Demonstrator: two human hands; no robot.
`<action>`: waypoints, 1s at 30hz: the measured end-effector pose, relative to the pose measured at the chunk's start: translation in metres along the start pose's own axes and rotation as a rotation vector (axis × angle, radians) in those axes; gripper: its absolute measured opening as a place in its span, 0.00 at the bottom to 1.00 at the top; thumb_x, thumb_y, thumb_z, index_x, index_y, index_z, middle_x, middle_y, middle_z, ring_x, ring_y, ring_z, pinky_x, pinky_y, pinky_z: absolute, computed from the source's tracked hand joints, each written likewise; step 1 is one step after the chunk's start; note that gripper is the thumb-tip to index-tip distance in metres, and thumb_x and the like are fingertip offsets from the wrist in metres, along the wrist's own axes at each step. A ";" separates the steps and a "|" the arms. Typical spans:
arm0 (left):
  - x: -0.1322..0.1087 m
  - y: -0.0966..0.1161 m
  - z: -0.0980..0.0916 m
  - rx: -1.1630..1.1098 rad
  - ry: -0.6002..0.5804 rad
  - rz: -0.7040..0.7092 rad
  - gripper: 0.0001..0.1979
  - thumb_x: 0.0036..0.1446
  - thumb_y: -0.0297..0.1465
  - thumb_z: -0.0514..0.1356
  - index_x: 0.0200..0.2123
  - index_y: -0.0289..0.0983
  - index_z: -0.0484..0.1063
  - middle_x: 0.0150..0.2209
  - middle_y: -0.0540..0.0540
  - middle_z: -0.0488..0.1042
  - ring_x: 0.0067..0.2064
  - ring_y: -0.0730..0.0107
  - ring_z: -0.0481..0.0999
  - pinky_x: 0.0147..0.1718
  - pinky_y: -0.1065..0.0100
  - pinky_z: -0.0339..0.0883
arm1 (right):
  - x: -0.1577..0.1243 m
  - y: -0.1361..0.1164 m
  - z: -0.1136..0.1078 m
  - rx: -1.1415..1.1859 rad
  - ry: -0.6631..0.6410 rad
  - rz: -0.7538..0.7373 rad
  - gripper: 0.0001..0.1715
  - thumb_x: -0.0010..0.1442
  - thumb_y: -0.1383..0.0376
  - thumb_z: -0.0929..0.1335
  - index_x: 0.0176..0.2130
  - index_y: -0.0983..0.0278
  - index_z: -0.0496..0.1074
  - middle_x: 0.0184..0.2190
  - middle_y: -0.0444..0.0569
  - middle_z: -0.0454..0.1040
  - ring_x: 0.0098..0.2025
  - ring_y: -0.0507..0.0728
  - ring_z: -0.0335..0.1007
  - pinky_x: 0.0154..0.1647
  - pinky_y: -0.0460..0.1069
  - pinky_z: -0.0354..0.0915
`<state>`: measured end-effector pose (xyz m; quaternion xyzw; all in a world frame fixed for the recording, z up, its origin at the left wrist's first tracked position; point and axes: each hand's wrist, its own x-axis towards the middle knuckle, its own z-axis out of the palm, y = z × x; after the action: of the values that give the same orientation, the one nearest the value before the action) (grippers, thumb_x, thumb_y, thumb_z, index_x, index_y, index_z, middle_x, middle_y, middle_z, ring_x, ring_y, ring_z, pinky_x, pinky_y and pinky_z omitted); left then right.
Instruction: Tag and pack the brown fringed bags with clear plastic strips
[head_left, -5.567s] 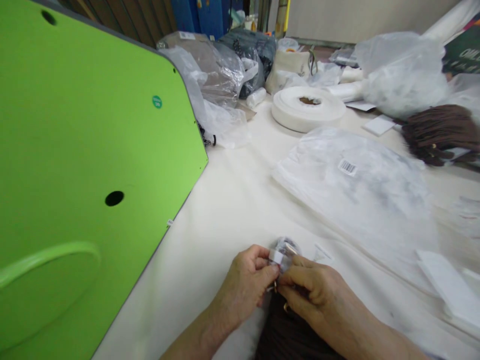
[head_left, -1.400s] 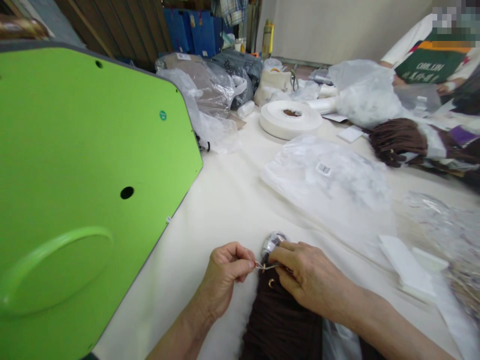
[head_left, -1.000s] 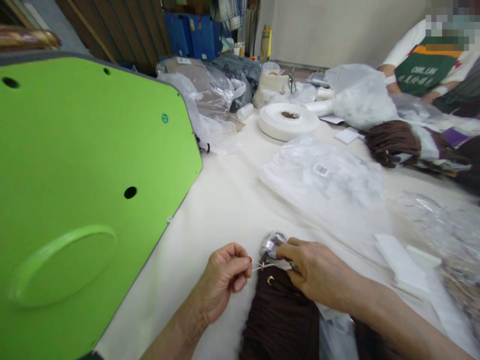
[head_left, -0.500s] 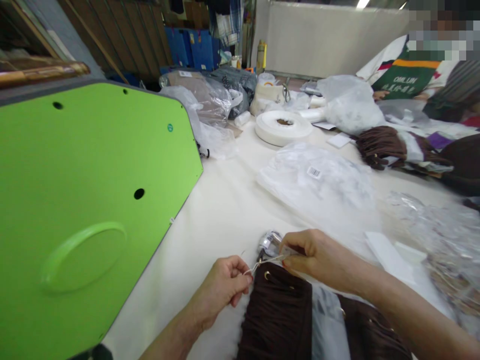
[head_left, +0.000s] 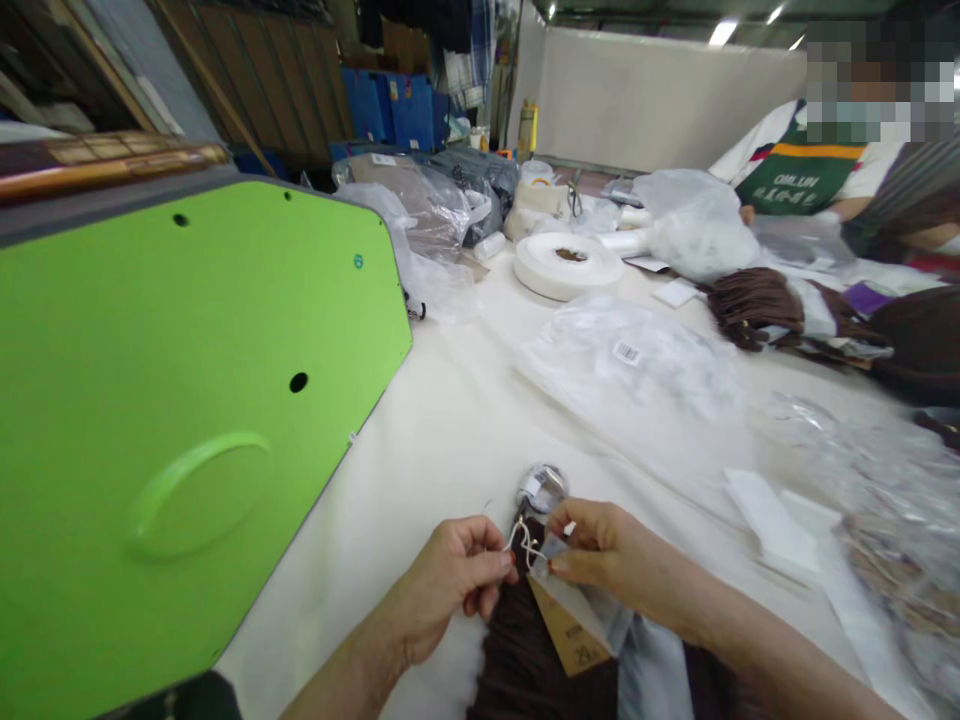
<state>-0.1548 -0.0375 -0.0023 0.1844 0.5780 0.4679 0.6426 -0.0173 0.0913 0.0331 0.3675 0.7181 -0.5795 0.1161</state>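
My left hand (head_left: 469, 565) pinches a white string (head_left: 523, 532), which runs in a loop toward my other fingers. Closed at the fingertips, my right hand (head_left: 600, 545) grips the top of a clear plastic sleeve (head_left: 604, 605). A brown paper hang tag (head_left: 574, 632) with printing on it hangs with the sleeve. Beneath both hands lies a bundle of dark brown gathered fabric (head_left: 517, 655), wrapped by a greyish translucent band (head_left: 652, 665). Just beyond the fingers a shiny round metal piece (head_left: 545, 484) rests at the bundle's far end. Where the string joins the bundle is partly hidden.
A large green board (head_left: 225, 330) stands at the left. Clear bags (head_left: 637, 380), a white tape roll (head_left: 568, 265) and another brown bundle (head_left: 757, 305) lie on the white table (head_left: 442, 430). Clear plastic packaging (head_left: 892, 500) is heaped at right. A co-worker (head_left: 806, 175) is across the table.
My right hand has come down and slightly left, toward my left hand. The brown hang tag and clear sleeve now show below it. The string has gone from stretched to slack loops.
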 end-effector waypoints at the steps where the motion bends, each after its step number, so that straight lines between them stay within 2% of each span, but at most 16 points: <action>1: -0.001 -0.001 -0.001 -0.006 -0.010 0.000 0.12 0.43 0.37 0.61 0.26 0.34 0.65 0.24 0.50 0.72 0.16 0.85 0.60 0.16 0.76 0.45 | -0.002 0.003 0.006 -0.019 0.014 -0.009 0.06 0.49 0.67 0.64 0.32 0.63 0.63 0.20 0.40 0.66 0.22 0.50 0.59 0.21 0.44 0.52; 6: -0.006 -0.005 0.000 -0.008 -0.013 -0.005 0.11 0.43 0.35 0.61 0.26 0.34 0.65 0.23 0.50 0.72 0.16 0.84 0.61 0.16 0.75 0.44 | -0.023 0.001 0.025 -0.258 0.123 -0.004 0.07 0.53 0.68 0.63 0.36 0.62 0.63 0.23 0.42 0.67 0.26 0.52 0.60 0.25 0.46 0.52; 10: -0.009 -0.005 0.003 -0.019 -0.033 0.002 0.10 0.44 0.34 0.61 0.25 0.33 0.66 0.24 0.49 0.73 0.17 0.83 0.63 0.17 0.75 0.45 | -0.029 0.000 0.032 -0.240 0.192 -0.002 0.09 0.59 0.64 0.60 0.41 0.62 0.62 0.24 0.43 0.68 0.27 0.53 0.63 0.27 0.47 0.54; 13: -0.010 -0.006 0.003 -0.049 -0.051 0.021 0.10 0.45 0.34 0.61 0.25 0.33 0.67 0.23 0.50 0.72 0.17 0.83 0.63 0.18 0.75 0.46 | -0.029 0.004 0.034 -0.220 0.238 0.025 0.06 0.56 0.66 0.62 0.37 0.62 0.62 0.22 0.42 0.68 0.26 0.53 0.62 0.25 0.47 0.53; 15: -0.012 -0.007 0.000 -0.087 -0.075 0.032 0.10 0.45 0.34 0.62 0.26 0.33 0.67 0.24 0.50 0.72 0.18 0.83 0.63 0.18 0.75 0.47 | -0.028 0.006 0.035 -0.085 0.221 0.057 0.05 0.52 0.66 0.64 0.33 0.62 0.61 0.20 0.40 0.65 0.23 0.51 0.61 0.22 0.46 0.53; 17: -0.013 -0.008 -0.002 -0.107 -0.099 0.042 0.10 0.44 0.34 0.62 0.27 0.33 0.68 0.24 0.51 0.72 0.18 0.83 0.64 0.18 0.76 0.47 | -0.029 0.007 0.035 0.165 0.142 0.105 0.08 0.50 0.63 0.65 0.31 0.62 0.61 0.19 0.38 0.64 0.19 0.49 0.59 0.19 0.45 0.54; 19: -0.016 -0.010 -0.005 -0.094 -0.120 0.044 0.12 0.43 0.35 0.63 0.29 0.33 0.69 0.22 0.53 0.69 0.18 0.83 0.64 0.17 0.76 0.47 | -0.030 0.005 0.035 0.409 0.048 0.145 0.12 0.47 0.61 0.67 0.31 0.64 0.62 0.18 0.38 0.65 0.18 0.48 0.60 0.17 0.43 0.54; 21: -0.019 -0.012 -0.009 -0.071 -0.149 0.042 0.14 0.43 0.37 0.64 0.30 0.33 0.71 0.21 0.54 0.67 0.17 0.83 0.64 0.17 0.76 0.47 | -0.029 0.003 0.036 0.552 0.003 0.156 0.15 0.44 0.62 0.68 0.33 0.65 0.63 0.18 0.39 0.68 0.18 0.48 0.63 0.17 0.42 0.56; 23: -0.024 -0.014 -0.012 -0.065 -0.185 0.034 0.16 0.43 0.39 0.65 0.31 0.34 0.71 0.20 0.54 0.66 0.17 0.83 0.64 0.16 0.77 0.48 | -0.027 0.001 0.038 0.608 0.029 0.143 0.16 0.42 0.63 0.69 0.33 0.65 0.63 0.18 0.38 0.68 0.19 0.48 0.65 0.19 0.42 0.59; 27: -0.037 -0.015 -0.015 -0.042 -0.276 -0.017 0.18 0.43 0.42 0.66 0.33 0.35 0.73 0.24 0.52 0.70 0.17 0.82 0.65 0.17 0.77 0.50 | -0.015 0.000 0.046 0.642 0.196 0.108 0.15 0.41 0.65 0.70 0.30 0.65 0.63 0.17 0.36 0.65 0.18 0.47 0.63 0.20 0.42 0.62; 30: -0.044 -0.022 -0.010 -0.014 -0.307 -0.034 0.26 0.42 0.46 0.66 0.42 0.37 0.74 0.26 0.51 0.70 0.19 0.83 0.62 0.19 0.76 0.50 | -0.008 0.001 0.057 0.725 0.272 0.072 0.15 0.42 0.65 0.70 0.30 0.64 0.63 0.17 0.34 0.63 0.18 0.47 0.63 0.21 0.43 0.63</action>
<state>-0.1511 -0.0873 0.0028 0.2394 0.4726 0.4273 0.7326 -0.0254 0.0362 0.0200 0.4831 0.4621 -0.7372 -0.0976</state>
